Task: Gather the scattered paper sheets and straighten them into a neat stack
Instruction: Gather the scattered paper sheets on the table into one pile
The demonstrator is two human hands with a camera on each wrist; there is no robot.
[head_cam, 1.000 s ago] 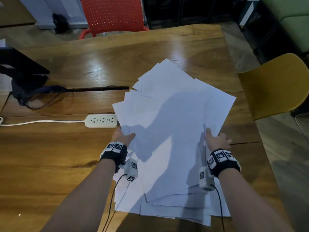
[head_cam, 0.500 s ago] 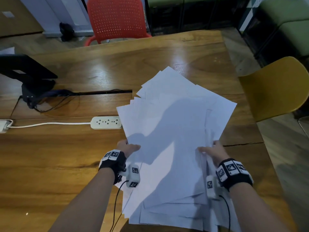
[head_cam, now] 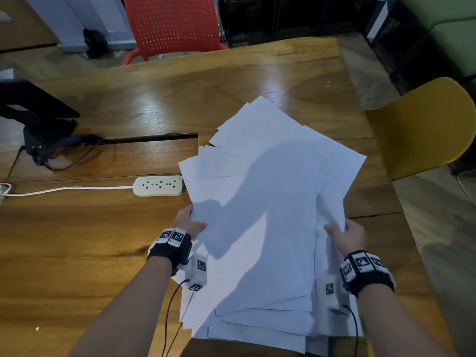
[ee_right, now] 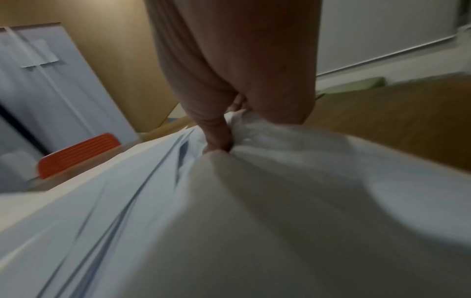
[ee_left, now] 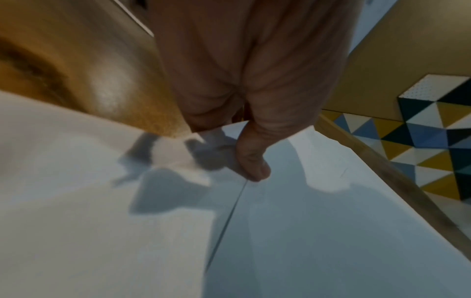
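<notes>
Surface: a wooden table (head_cam: 77,253) carries the work; a yellow chair (head_cam: 422,130) stands at its right side and a red chair (head_cam: 172,21) at the far end.
Paper sheets: the white paper sheets (head_cam: 262,215) lie as one loose fan on the right part of the table, from the near edge out past its middle, corners splayed at different angles, not yet squared.
Near edge of the pile: several sheet ends stick out unevenly toward the person; these look the most out of line.
Left hand: the left hand (head_cam: 189,222) grips the left edge of the pile, thumb (ee_left: 252,161) pressed down on the top sheet, the other fingers hidden beneath.
Right hand: the right hand (head_cam: 346,237) pinches the right edge, thumb (ee_right: 216,133) dug into bunched, wrinkled paper; the fingers beneath are mostly out of sight.
Step in hand: judged as drawing the fan together between both hands.
How to do it well: loosen the right pinch so the sheets can slide and stop creasing; push both edges inward evenly, then stand the pile on one edge and tap it on the table.
Risk: a tight grip probably locks the skew in place.
Farther left: a white power strip (head_cam: 158,186) lies just beside the pile's left edge; a black stand (head_cam: 38,117) sits at the far left.
</notes>
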